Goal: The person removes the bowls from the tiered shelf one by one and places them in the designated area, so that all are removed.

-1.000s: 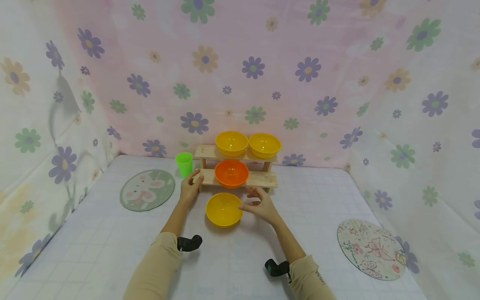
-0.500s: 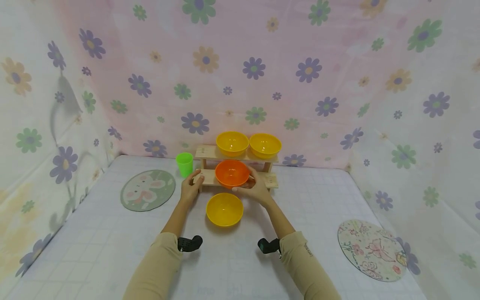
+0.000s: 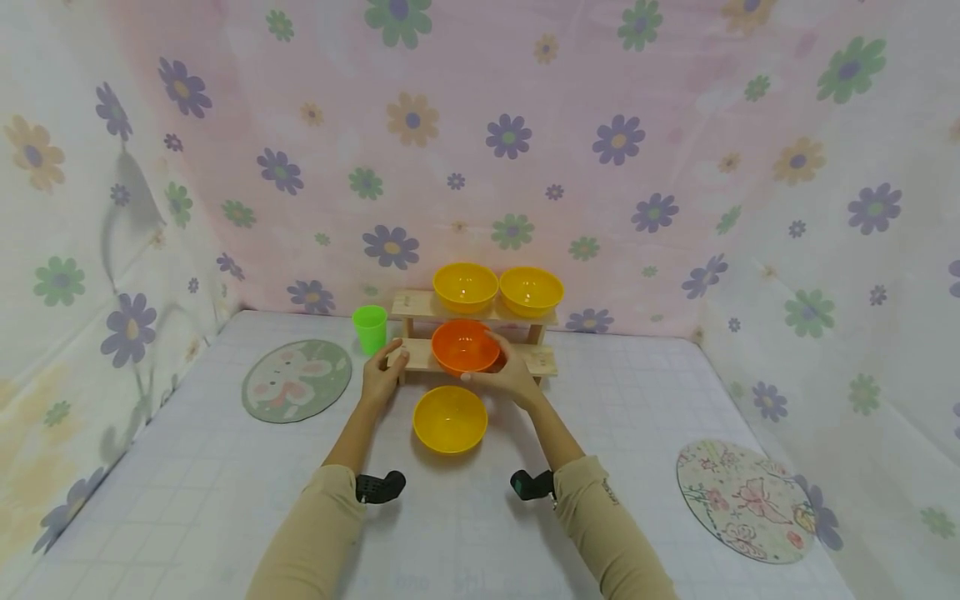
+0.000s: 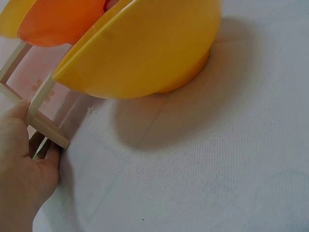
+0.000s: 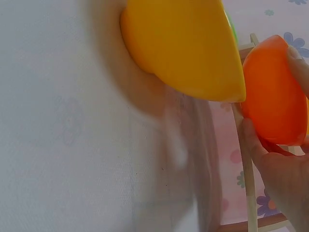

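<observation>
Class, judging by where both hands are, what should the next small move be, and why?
Probably a gentle lift of the orange bowl by the right hand: its thumb and fingers grip the bowl's side, and the left hand holds the rack by its end, which should keep it steady.

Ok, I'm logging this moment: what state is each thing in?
Orange bowl: right side up, empty, gripped by right fingers
Wooden rack: standing, held by left fingers
Front yellow bowl: upright, empty
Two upper yellow bowls: upright, empty
Green cup: upright, contents unclear
Rabbit mat: flat
Butterfly mat: flat
</observation>
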`<state>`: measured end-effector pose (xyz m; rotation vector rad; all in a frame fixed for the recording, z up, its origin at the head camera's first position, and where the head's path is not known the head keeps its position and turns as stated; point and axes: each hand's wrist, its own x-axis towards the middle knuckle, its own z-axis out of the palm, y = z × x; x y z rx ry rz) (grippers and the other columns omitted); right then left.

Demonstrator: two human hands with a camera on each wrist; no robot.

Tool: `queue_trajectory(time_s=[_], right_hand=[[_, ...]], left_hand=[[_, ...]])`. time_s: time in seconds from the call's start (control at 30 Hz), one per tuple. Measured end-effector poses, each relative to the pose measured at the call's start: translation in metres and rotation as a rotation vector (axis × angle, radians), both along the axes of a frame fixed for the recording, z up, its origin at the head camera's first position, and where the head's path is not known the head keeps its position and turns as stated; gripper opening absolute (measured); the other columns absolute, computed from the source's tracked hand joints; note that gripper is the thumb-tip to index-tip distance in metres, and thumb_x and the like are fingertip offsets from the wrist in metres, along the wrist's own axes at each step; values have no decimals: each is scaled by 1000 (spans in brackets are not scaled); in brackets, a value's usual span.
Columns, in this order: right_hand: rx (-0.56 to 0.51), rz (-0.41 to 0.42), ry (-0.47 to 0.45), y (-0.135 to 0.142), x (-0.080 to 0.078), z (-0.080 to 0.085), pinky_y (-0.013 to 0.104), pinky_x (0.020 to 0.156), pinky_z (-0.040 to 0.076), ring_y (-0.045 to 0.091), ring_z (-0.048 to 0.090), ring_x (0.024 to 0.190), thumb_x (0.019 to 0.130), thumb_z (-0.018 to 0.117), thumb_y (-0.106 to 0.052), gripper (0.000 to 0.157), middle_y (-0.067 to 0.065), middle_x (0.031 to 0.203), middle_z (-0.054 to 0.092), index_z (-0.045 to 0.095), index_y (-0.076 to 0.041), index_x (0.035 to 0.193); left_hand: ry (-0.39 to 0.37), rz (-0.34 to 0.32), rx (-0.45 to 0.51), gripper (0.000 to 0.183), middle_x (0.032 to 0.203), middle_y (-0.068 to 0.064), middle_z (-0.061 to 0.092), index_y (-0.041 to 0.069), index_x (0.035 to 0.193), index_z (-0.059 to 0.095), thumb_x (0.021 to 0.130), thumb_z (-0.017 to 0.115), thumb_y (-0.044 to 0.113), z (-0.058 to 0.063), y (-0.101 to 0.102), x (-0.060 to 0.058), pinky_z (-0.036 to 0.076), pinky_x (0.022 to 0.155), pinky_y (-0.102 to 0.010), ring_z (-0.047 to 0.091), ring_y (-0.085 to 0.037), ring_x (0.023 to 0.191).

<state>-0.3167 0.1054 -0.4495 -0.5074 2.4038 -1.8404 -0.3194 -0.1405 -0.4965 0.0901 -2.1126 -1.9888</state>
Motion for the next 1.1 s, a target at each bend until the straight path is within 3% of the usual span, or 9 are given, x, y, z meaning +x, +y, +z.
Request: queue_trajectory(time_s=[0.17, 0.27, 0.33, 0.4, 0.5, 0.67, 0.93, 1.1], right_hand=[[-8, -4, -31, 2, 4, 3, 39, 108, 34, 30, 42, 129, 76, 78, -15, 87, 15, 145, 39, 29, -8, 147], [-14, 6, -25, 3, 11, 11, 39, 108, 34, 31, 42, 129, 77, 77, -11, 85, 18, 145, 39, 28, -4, 147], [-16, 3, -34, 4, 14, 14, 39, 107, 35, 31, 42, 129, 78, 77, -11, 85, 17, 145, 39, 28, -4, 147], [-12, -7, -31, 5, 14, 13, 39, 107, 36, 31, 43, 128, 78, 77, -13, 85, 17, 145, 39, 29, -4, 147], [-14, -41, -13, 10, 11, 4, 39, 106, 36, 30, 44, 128, 76, 80, -17, 87, 14, 145, 39, 30, -8, 147], [-32, -38, 27, 24, 17, 2, 39, 105, 39, 29, 45, 127, 75, 80, -12, 86, 13, 143, 41, 32, -7, 146], [-62, 10, 51, 45, 42, 18, 45, 104, 36, 43, 41, 127, 76, 74, 3, 84, 26, 146, 32, 25, 8, 144], [-67, -5, 20, 59, 47, 6, 38, 98, 44, 41, 45, 125, 75, 76, 3, 86, 22, 147, 34, 27, 3, 146]], left_hand=[[7, -11, -2, 43, 141, -21, 44, -6, 131, 50, 94, 59, 14, 0, -1, 0, 23, 114, -40, 30, -31, 138], [1, -27, 6, 43, 140, -25, 42, -10, 130, 48, 94, 58, 10, 13, 0, 8, 21, 114, -43, 28, -34, 137], [1, -28, 8, 43, 140, -25, 43, -9, 130, 48, 94, 58, 10, 13, 0, 8, 21, 114, -43, 29, -34, 137], [-10, -25, 4, 42, 141, -24, 42, -9, 131, 49, 94, 58, 11, 12, 0, 7, 21, 114, -43, 28, -33, 138], [-4, -16, -8, 43, 142, -22, 42, -6, 132, 49, 94, 58, 15, -1, -1, -1, 22, 114, -41, 28, -31, 138], [-5, -29, -8, 43, 142, -21, 42, -5, 132, 49, 94, 58, 15, -1, 0, 0, 24, 113, -43, 27, -34, 138], [-37, -39, 20, 42, 141, -28, 40, -13, 129, 47, 93, 57, 6, 28, 3, 16, 23, 112, -48, 26, -39, 137], [-10, -29, 1, 46, 143, -23, 40, -7, 132, 48, 93, 58, 17, 7, -1, 5, 23, 113, -45, 27, -35, 138]])
